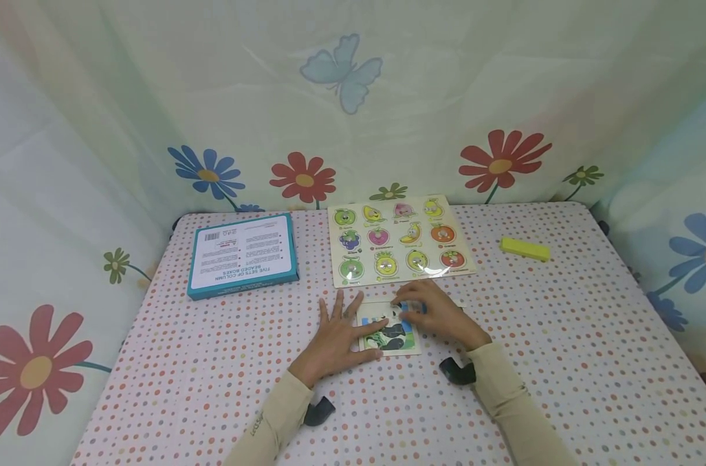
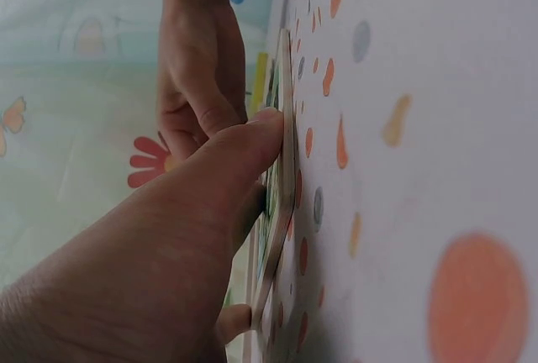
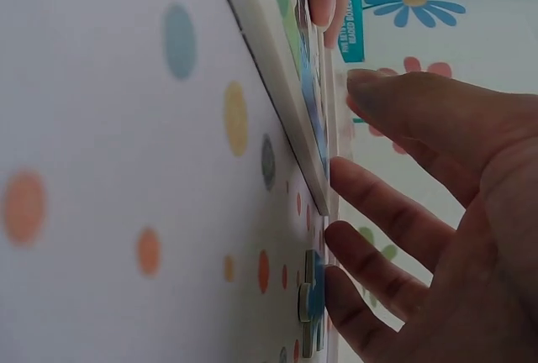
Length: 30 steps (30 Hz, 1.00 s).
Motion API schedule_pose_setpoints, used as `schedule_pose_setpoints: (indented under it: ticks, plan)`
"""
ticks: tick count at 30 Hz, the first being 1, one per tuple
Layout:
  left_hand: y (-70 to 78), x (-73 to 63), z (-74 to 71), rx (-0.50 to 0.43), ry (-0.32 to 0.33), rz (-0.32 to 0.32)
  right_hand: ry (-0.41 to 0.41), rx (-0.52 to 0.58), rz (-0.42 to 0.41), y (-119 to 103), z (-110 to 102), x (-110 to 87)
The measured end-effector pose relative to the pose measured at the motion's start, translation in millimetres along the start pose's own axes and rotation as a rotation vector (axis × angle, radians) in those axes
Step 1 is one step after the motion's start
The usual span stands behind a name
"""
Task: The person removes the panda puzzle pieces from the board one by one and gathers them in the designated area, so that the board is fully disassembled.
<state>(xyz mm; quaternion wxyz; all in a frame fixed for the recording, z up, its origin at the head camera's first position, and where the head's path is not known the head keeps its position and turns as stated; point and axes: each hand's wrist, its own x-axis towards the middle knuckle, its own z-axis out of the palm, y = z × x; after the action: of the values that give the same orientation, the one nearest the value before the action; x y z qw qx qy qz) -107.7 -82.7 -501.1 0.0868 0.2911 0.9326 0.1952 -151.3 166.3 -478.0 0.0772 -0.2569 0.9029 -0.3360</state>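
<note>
A small wooden jigsaw puzzle [image 1: 390, 346] with a black-and-white panda picture lies on the table. My left hand [image 1: 336, 336] is spread over its left side, with the thumb on the near edge and a finger across the picture. At the upper right, my right hand [image 1: 440, 315] has bent fingers over the puzzle. In the right wrist view, its thumb and index finger are apart with nothing visible between them. Beneath the other fingertips, a loose blue puzzle piece [image 3: 313, 304] lies on the table beside the board; whether they touch it is unclear.
A fruit peg board [image 1: 402, 243] lies just beyond the hands. At the back left is a blue-and-white box [image 1: 242, 254], and at the right a yellow block [image 1: 525, 249]. A dotted cloth [image 1: 213, 388] covers the table; printed curtains stand behind and at both sides.
</note>
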Motion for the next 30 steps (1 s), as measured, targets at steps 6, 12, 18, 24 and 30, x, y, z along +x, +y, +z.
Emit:
schedule_pose_setpoints:
  ticks: [6,12,18,24,30]
  plan:
    - [-0.5,0.1,-0.1,-0.001,-0.012,-0.005,-0.004,-0.056,-0.036,0.5,1.2,-1.1]
    - [-1.3,0.3,0.1,-0.007,-0.007,-0.002,0.005,-0.057,-0.053,1.6,1.9,-1.5]
    - [-1.2,0.0,0.4,0.001,-0.008,-0.003,0.002,-0.057,-0.058,2.9,2.5,-1.1]
    - [-0.4,-0.2,-0.2,0.003,-0.004,0.001,-0.006,-0.041,-0.052,4.0,2.8,-1.4]
    - [0.0,0.1,-0.6,-0.005,0.001,0.002,-0.002,-0.048,-0.045,1.9,2.3,-1.2]
